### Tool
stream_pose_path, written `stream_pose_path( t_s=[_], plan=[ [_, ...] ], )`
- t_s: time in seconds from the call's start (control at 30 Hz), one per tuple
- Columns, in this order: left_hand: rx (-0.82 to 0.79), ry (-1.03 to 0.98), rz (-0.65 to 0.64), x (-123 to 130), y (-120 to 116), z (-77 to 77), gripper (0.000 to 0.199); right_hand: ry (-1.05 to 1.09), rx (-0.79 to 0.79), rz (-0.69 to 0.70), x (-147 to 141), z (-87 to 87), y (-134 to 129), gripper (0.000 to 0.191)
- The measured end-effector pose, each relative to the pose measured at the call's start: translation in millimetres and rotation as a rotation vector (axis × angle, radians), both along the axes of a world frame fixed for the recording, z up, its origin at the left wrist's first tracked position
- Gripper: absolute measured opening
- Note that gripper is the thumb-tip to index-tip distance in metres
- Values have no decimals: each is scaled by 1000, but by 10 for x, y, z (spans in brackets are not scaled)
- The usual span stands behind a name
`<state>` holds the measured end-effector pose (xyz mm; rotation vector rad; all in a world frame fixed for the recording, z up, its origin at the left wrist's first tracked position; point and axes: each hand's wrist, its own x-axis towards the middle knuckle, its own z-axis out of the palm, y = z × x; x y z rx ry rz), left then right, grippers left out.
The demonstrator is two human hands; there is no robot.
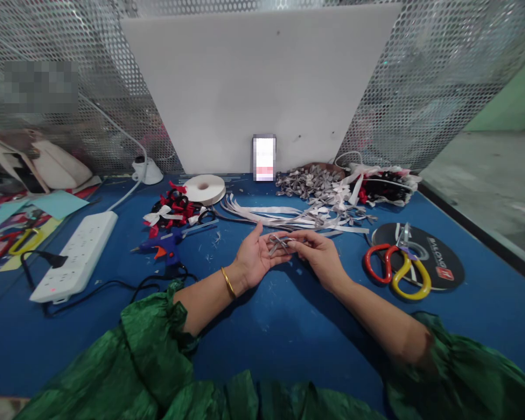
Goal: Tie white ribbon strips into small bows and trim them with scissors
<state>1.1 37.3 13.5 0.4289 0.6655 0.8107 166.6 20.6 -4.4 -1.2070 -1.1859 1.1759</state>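
My left hand (254,256) lies palm up above the blue table, its fingers stretched out flat and a gold bangle on the wrist. Across those fingers rests a small grey ribbon bow (279,245). The thumb and fingertips of my right hand (317,254) pinch the bow at its right side. Just beyond both hands, long white and grey ribbon strips (266,219) stretch over the table. A heap of grey ribbon bows (308,182) sits behind them to the right.
At right, red-and-yellow-handled scissors (398,268) lie on a black ribbon reel (446,256). Left are a blue glue gun (168,248), red and black bows (175,207), a white ribbon roll (204,188) and a power strip (76,256). A phone (264,157) leans against a white board (262,87).
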Motion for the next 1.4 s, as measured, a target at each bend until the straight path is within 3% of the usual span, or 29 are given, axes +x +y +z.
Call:
stream_pose_path(
  t_s=[0.27,0.53,0.77,1.03,1.4],
  plan=[
    [-2,25,-34,5,9,-19,61,-104,121,-46,22,-38,4,13],
    [35,88,-34,46,-38,28,35,-102,68,-29,22,-54,12,16],
    [112,242,102,77,-84,6,16,-138,101,-49,25,33,-12,16],
    [52,239,217,72,-58,-13,9,289,-119,-100,54,0,47,43],
    [103,270,174,80,-75,-21,13,159,-10,127,3,52,-34,20]
  ],
)
